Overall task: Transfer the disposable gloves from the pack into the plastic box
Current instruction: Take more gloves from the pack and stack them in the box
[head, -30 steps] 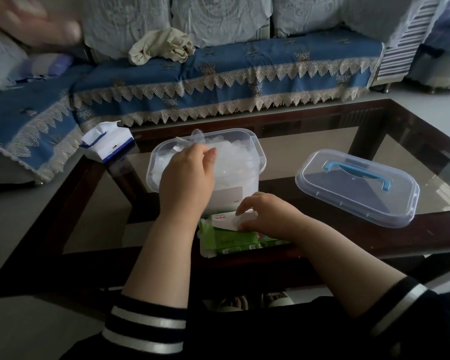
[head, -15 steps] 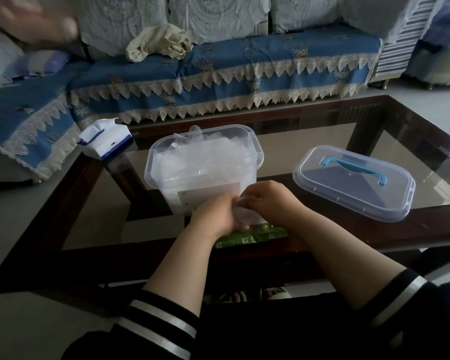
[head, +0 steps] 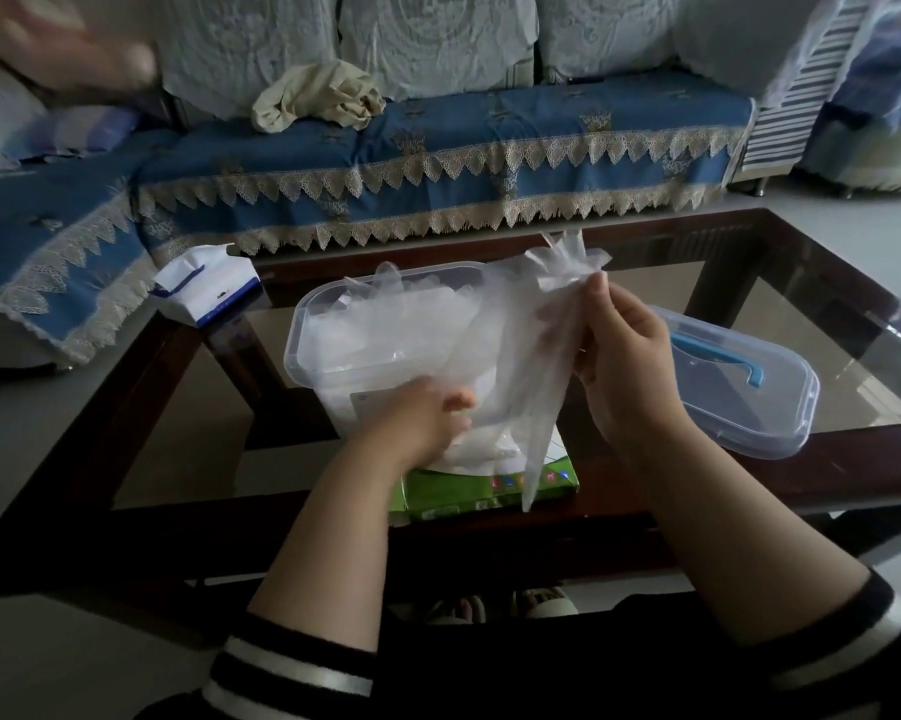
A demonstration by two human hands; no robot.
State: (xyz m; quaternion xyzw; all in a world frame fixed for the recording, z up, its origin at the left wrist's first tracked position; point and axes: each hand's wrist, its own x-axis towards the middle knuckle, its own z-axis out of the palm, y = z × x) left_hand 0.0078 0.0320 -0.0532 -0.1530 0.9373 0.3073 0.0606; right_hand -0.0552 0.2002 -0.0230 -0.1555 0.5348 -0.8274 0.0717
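A clear plastic box (head: 308,350) stands on the glass table, filled with crumpled transparent gloves. In front of it lies the green glove pack (head: 453,493). My right hand (head: 625,356) is raised beside the box and pinches a bunch of thin clear gloves (head: 516,356) near their fingers; they hang down toward the pack. My left hand (head: 422,413) is low over the pack and grips the lower part of the same gloves. The pack's opening is hidden under my hands and the gloves.
The box's clear lid (head: 739,376) with a blue handle lies at the right on the table. A white and blue tissue pack (head: 204,291) sits at the table's back left corner. A blue-covered sofa (head: 438,148) stands behind. The dark wooden table frame (head: 749,491) runs along the near edge.
My right hand rose from the pack, pulling a bunch of gloves up beside the box. My left hand came out of the box down to the pack and took hold of the gloves.
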